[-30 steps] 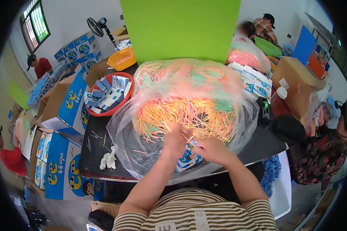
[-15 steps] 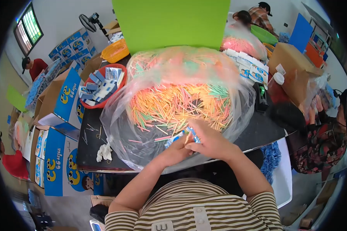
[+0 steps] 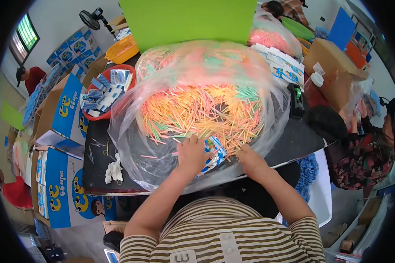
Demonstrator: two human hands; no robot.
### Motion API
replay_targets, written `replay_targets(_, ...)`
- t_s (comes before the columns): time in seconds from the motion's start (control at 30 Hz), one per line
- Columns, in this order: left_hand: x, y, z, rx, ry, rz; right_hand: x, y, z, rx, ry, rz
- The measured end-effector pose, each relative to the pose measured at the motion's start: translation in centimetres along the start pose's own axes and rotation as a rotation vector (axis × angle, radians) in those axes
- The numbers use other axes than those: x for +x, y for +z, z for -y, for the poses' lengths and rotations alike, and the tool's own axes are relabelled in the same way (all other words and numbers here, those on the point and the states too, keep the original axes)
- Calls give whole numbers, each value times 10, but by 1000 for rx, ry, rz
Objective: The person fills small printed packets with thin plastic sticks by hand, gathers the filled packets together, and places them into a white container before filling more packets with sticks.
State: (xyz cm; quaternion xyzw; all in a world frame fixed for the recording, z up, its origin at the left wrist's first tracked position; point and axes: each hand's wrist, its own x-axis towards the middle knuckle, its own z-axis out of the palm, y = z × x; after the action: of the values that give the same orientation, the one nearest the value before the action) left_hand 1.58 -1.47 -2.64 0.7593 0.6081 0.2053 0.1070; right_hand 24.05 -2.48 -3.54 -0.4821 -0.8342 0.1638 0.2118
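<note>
My left hand [image 3: 192, 154] is closed on the left side of a blue and white printed packet [image 3: 216, 153] at the front of the pile. To the right, my right hand [image 3: 250, 160] has its fingers pressed together at the near edge of the coloured sticks [image 3: 184, 109]; what it holds, if anything, is too small to make out. Orange, pink and green sticks lie inside a large clear plastic bag [image 3: 127, 118], spread open on the black table [image 3: 289, 144].
A red basket [image 3: 132, 83] of small packets and a yellow basket [image 3: 122, 49] stand at the left. Blue cartons [image 3: 70, 184] stack beside the table. A black tape dispenser [image 3: 296, 101] sits at the right. Co-workers [image 3: 368, 153] are on both sides.
My hands, together around the packet half a second ago, are now apart. My left hand keeps the packet; my right hand has moved right to the sticks. The whole view has shifted slightly.
</note>
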Motion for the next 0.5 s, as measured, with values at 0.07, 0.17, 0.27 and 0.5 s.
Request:
replay_targets(0.07, 6, 8, 3, 40, 22, -92, 14, -13, -1, 3, -48, 16)
replay_targets(0.17, 7, 13, 11, -145, 71, -116, 30, -35, 33, 293, -74, -247)
replay_targets(0.27, 19, 19, 18, -274, 151, -175, 47, 14, 23, 276, -193, -201)
replay_targets(0.5, 22, 13, 18, -148, 214, -214, 47, 28, 7, 367, -100, -289)
